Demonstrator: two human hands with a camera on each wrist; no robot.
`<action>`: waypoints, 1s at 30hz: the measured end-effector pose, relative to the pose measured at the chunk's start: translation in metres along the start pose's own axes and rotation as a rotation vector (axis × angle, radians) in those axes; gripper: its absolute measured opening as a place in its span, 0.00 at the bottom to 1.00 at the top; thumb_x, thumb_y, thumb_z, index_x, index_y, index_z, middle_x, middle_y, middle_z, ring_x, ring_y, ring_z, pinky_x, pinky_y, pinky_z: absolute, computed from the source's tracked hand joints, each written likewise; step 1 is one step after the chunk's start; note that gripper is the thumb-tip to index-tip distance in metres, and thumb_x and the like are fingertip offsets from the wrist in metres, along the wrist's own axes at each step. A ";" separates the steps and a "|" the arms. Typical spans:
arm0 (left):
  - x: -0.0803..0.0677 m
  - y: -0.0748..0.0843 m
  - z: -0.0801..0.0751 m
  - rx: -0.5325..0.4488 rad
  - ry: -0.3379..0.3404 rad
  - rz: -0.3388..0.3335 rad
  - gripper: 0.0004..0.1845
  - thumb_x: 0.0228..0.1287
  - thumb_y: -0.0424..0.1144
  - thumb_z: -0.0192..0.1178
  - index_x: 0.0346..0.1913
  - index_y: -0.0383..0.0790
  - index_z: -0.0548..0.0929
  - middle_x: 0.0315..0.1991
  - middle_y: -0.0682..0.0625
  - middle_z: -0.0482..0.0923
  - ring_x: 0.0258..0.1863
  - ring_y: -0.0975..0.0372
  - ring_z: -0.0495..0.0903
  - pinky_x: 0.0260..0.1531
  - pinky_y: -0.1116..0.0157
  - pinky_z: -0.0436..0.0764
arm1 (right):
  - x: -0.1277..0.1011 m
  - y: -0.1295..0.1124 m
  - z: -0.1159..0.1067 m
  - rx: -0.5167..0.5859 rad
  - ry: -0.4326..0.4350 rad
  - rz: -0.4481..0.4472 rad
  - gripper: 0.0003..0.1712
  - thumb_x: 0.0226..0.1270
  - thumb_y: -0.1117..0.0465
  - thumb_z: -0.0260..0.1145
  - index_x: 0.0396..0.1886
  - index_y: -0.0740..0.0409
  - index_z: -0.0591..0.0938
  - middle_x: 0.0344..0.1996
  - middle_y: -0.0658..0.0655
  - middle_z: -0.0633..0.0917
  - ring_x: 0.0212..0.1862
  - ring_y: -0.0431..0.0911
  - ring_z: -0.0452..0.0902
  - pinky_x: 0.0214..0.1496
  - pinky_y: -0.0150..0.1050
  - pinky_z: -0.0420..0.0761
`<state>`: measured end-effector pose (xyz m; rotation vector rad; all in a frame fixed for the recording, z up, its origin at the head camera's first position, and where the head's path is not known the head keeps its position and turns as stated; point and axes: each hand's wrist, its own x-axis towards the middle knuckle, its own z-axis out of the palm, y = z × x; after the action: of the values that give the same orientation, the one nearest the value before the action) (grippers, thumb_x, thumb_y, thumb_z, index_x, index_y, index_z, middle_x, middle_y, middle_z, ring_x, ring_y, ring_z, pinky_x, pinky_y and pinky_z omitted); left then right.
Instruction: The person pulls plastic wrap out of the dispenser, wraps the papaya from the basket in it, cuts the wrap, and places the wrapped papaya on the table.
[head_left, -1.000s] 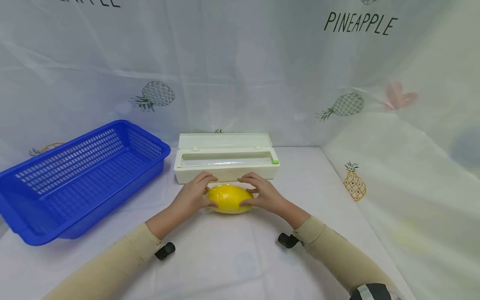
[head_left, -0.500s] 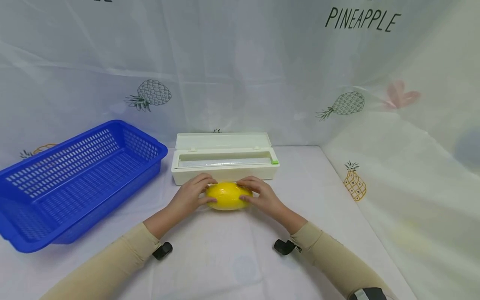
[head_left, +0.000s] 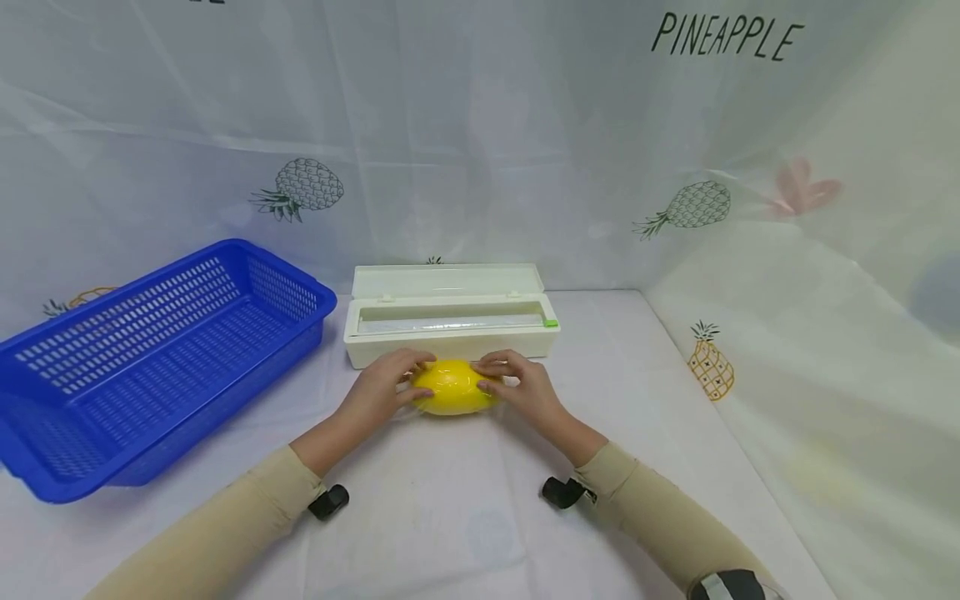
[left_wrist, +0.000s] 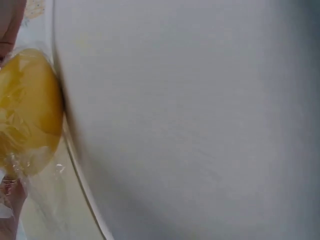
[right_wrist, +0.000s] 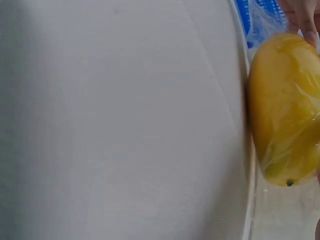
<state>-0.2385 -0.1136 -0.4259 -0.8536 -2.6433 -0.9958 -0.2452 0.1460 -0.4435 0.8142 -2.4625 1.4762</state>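
Observation:
A yellow mango (head_left: 452, 388) in clear plastic wrap lies crosswise on the white cloth, just in front of the cling film box (head_left: 452, 343). My left hand (head_left: 378, 387) holds its left end, thumb in front and fingers behind. At the other end my right hand (head_left: 528, 392) does the same. Loose crinkled film (left_wrist: 42, 195) trails off the mango (left_wrist: 32, 107) in the left wrist view. A small dark tip and a greenish patch show on the mango (right_wrist: 285, 110) in the right wrist view.
The cling film box has its lid (head_left: 448, 282) raised, a film roll (head_left: 450, 323) inside and a green slider (head_left: 551, 323) at its right end. A blue slotted basket (head_left: 217, 392) stands to the left. A fruit-printed sheet (head_left: 480, 142) hangs behind.
Both hands have closed in on the mango's ends, their raised fingers coming down onto the wrap. The mango has shifted slightly away from me, toward the box.

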 end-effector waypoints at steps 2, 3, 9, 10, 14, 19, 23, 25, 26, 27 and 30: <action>0.002 0.000 0.000 -0.054 -0.018 -0.052 0.31 0.52 0.38 0.74 0.61 0.40 0.77 0.44 0.49 0.79 0.44 0.56 0.80 0.45 0.60 0.82 | 0.003 -0.001 -0.003 -0.027 -0.014 -0.046 0.26 0.56 0.67 0.74 0.55 0.61 0.77 0.46 0.51 0.87 0.52 0.47 0.81 0.63 0.49 0.73; 0.004 -0.001 0.000 -0.079 -0.026 -0.074 0.33 0.51 0.37 0.75 0.62 0.40 0.76 0.44 0.50 0.79 0.44 0.56 0.80 0.45 0.60 0.83 | 0.005 -0.001 -0.004 -0.034 -0.033 -0.056 0.30 0.55 0.66 0.75 0.58 0.60 0.77 0.48 0.52 0.86 0.54 0.48 0.80 0.63 0.50 0.72; 0.007 -0.007 -0.001 -0.176 -0.073 -0.114 0.39 0.47 0.35 0.77 0.66 0.36 0.73 0.41 0.51 0.76 0.43 0.56 0.77 0.46 0.59 0.82 | 0.021 0.000 -0.007 0.000 -0.280 0.052 0.52 0.47 0.57 0.82 0.72 0.49 0.67 0.68 0.51 0.69 0.67 0.50 0.65 0.69 0.51 0.64; 0.007 -0.008 -0.001 -0.188 -0.080 -0.110 0.39 0.47 0.35 0.77 0.65 0.35 0.73 0.41 0.50 0.76 0.43 0.56 0.77 0.46 0.59 0.82 | 0.024 0.001 -0.007 -0.002 -0.326 0.070 0.53 0.46 0.56 0.82 0.73 0.48 0.65 0.70 0.50 0.67 0.68 0.50 0.63 0.70 0.51 0.63; 0.007 -0.006 -0.001 -0.190 -0.102 -0.101 0.34 0.47 0.36 0.77 0.60 0.33 0.79 0.41 0.51 0.75 0.42 0.56 0.76 0.46 0.59 0.81 | 0.032 0.004 -0.004 -0.008 -0.455 0.081 0.52 0.48 0.55 0.82 0.73 0.49 0.66 0.70 0.46 0.67 0.69 0.46 0.62 0.70 0.48 0.62; 0.000 0.000 -0.001 -0.021 -0.059 0.005 0.25 0.48 0.38 0.76 0.53 0.36 0.85 0.39 0.53 0.73 0.40 0.58 0.73 0.43 0.62 0.78 | 0.036 0.008 -0.003 -0.007 -0.505 0.042 0.48 0.51 0.59 0.79 0.72 0.55 0.67 0.67 0.49 0.71 0.68 0.45 0.64 0.70 0.46 0.63; -0.010 0.007 0.000 0.175 0.020 0.154 0.23 0.50 0.40 0.75 0.50 0.35 0.86 0.40 0.49 0.79 0.41 0.56 0.79 0.45 0.61 0.81 | 0.036 0.009 -0.003 -0.019 -0.520 0.017 0.45 0.54 0.58 0.78 0.71 0.51 0.68 0.68 0.48 0.70 0.68 0.44 0.62 0.70 0.46 0.62; -0.016 0.010 -0.001 0.236 0.037 0.200 0.22 0.52 0.40 0.74 0.50 0.35 0.86 0.44 0.46 0.83 0.44 0.54 0.82 0.48 0.59 0.81 | 0.034 0.008 -0.003 -0.019 -0.520 0.011 0.44 0.55 0.58 0.77 0.71 0.50 0.69 0.69 0.47 0.69 0.69 0.44 0.61 0.71 0.46 0.60; -0.019 0.011 -0.001 0.250 0.039 0.216 0.22 0.52 0.40 0.74 0.50 0.35 0.86 0.46 0.45 0.83 0.46 0.53 0.82 0.49 0.58 0.81 | 0.034 0.008 -0.004 -0.021 -0.522 0.009 0.43 0.55 0.58 0.77 0.71 0.49 0.69 0.69 0.46 0.69 0.70 0.43 0.60 0.72 0.46 0.59; -0.022 0.012 -0.003 0.250 0.034 0.226 0.22 0.52 0.40 0.74 0.50 0.36 0.86 0.48 0.45 0.84 0.47 0.53 0.83 0.49 0.58 0.81 | 0.033 0.007 -0.004 -0.018 -0.524 0.008 0.43 0.56 0.58 0.77 0.71 0.49 0.70 0.69 0.46 0.68 0.71 0.43 0.58 0.72 0.46 0.58; -0.025 0.015 -0.009 0.167 0.000 0.200 0.19 0.53 0.39 0.74 0.49 0.39 0.86 0.48 0.47 0.85 0.46 0.55 0.84 0.45 0.60 0.82 | 0.031 0.005 -0.006 -0.018 -0.537 0.006 0.41 0.56 0.59 0.76 0.71 0.47 0.71 0.71 0.42 0.66 0.73 0.40 0.53 0.74 0.46 0.54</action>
<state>-0.2099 -0.1216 -0.4202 -1.0516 -2.5353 -0.7162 -0.2747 0.1421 -0.4321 1.3492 -2.8342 1.3718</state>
